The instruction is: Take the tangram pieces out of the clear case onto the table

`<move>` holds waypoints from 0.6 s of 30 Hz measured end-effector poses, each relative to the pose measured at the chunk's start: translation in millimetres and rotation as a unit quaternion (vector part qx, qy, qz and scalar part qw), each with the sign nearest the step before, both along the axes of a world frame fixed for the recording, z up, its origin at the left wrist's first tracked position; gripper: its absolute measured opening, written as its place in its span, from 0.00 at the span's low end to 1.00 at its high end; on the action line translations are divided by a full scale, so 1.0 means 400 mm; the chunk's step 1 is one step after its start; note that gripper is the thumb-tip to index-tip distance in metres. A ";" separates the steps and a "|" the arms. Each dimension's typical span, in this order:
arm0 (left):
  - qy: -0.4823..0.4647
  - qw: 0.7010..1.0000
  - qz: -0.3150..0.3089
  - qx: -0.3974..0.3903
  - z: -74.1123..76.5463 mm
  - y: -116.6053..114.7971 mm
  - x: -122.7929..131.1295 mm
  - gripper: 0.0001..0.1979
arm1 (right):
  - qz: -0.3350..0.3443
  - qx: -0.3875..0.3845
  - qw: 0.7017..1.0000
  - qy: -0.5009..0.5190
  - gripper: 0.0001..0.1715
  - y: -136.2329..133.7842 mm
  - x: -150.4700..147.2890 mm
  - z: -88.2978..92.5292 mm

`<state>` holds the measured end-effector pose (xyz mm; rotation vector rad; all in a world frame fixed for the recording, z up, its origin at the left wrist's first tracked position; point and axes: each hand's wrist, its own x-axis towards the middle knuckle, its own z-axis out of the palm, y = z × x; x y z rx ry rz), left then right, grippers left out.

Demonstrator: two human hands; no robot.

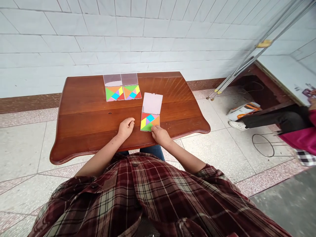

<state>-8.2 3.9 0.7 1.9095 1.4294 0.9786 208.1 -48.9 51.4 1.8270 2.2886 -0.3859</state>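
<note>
Head view: the open puzzle case [152,103] lay near the table's near edge, right of centre, its lid half toward the far edge and its coloured pieces [149,118] in the near half. Right hand [160,134] was at the case's near right corner, fingertips over the pieces; could not tell whether it grasped one. Left hand [126,128], loosely clenched, rested left of the case. Two similar open cases [120,80] lay side by side at the table's [84,113] far edge, left of centre.
</note>
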 end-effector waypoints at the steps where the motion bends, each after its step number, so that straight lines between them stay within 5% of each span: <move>1: -0.005 1.000 0.009 0.000 -0.002 0.002 0.000 0.11 | 0.003 -0.002 1.000 0.002 0.19 -0.012 -0.008 0.001; 5: -0.020 0.999 0.048 -0.006 -0.002 0.012 0.006 0.11 | 0.022 -0.009 1.000 0.008 0.19 -0.052 -0.037 0.007; 10: -0.033 0.986 0.113 -0.115 0.023 0.032 0.022 0.21 | 0.038 -0.013 0.999 0.006 0.20 -0.072 -0.054 0.007; 18: -0.156 0.948 0.119 -0.249 0.064 0.058 0.029 0.26 | 0.041 -0.008 0.999 0.003 0.20 -0.073 -0.052 -0.005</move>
